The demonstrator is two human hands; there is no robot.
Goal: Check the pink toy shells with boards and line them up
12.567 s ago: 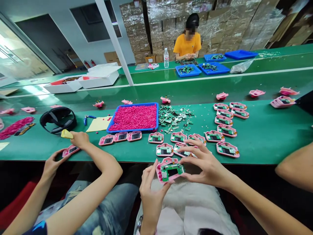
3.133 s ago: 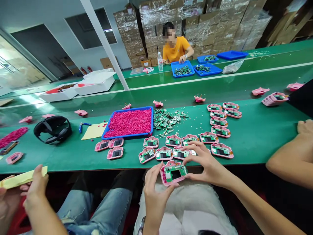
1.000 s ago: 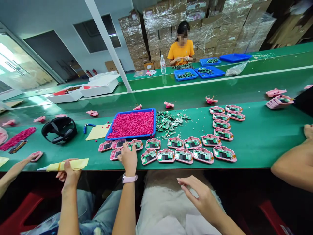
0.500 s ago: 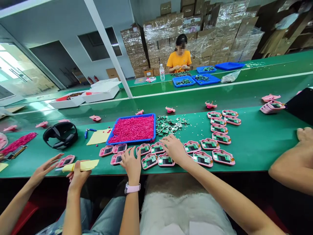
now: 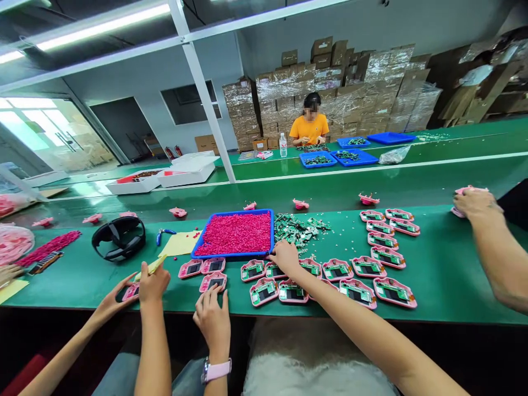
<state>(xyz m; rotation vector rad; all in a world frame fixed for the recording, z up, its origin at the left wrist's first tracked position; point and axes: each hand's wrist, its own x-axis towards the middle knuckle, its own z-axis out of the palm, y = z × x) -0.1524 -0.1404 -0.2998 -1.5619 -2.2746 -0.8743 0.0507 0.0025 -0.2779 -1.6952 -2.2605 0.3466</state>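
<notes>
Right hand (image 5: pixel 285 257) moved left to corner of blue tray (image 5: pixel 271 231); left hand (image 5: pixel 213 319) now at pink case (image 5: pixel 213 280). Left fingers loosely spread, tips seem to touch case, no firm hold. Right fingers bent; cannot tell what they hold. Case lies flat on bench (image 5: pixel 441 275), near side of tray. Best pinch sides, keep level, not bump two cases (image 5: pixel 213 265) behind.

Pink shells (image 5: pixel 388 257) and a co-worker's forearm (image 5: pixel 495 256) flank an open lane of green mat (image 5: pixel 443 269)

Both hands (image 5: pixel 213 318) (image 5: pixel 285 257) apart, palms down
</notes>
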